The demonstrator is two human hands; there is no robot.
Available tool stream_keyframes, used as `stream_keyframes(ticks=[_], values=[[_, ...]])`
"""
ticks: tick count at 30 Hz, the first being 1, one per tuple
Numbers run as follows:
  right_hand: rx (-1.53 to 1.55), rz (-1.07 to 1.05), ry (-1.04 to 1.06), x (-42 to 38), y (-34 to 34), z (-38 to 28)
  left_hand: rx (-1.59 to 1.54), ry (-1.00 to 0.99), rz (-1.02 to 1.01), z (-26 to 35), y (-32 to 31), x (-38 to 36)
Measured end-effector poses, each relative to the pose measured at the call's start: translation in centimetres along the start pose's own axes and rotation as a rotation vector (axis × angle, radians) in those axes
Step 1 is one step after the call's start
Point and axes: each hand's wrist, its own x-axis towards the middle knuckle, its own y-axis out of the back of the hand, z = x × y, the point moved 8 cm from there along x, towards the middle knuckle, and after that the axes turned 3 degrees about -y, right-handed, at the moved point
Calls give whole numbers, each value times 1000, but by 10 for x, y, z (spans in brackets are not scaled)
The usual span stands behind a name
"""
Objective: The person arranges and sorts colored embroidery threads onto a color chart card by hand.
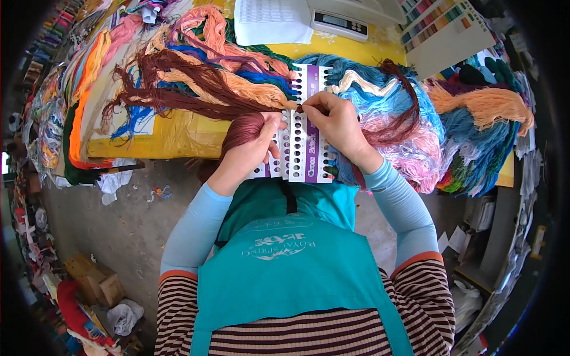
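Observation:
A white and purple cross stitch thread card (312,133), punched with holes along its edges, lies at the table's front edge. My left hand (261,139) is closed round a bundle of reddish-brown embroidery thread (242,132) beside the card's left edge. My right hand (337,121) pinches a bit of dark brown thread at the card, just above its middle. Long dark brown strands (196,101) run left from there over the table. Peach thread (255,90) and blue thread (252,77) hang from holes higher up the left edge.
Blue and pink thread heaps (392,124) lie right of the card, with peach strands (481,104) further right. A digital scale (339,25), a printed sheet (273,21) and a colour chart (445,29) lie at the back. Orange thread (79,130) hangs over the left edge.

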Motion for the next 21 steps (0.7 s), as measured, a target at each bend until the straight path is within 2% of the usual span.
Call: stream_keyframes(ticks=[7,9,21], values=[[-114,-15,23,2,-3,2,-10,-33,-43,-2,-10,22],[-120,-1,30,1,-2,2,-74,89,-89,-6,-17,27],[-42,43,11,-1,2,0,-116,176,-21,-13,-34,51]])
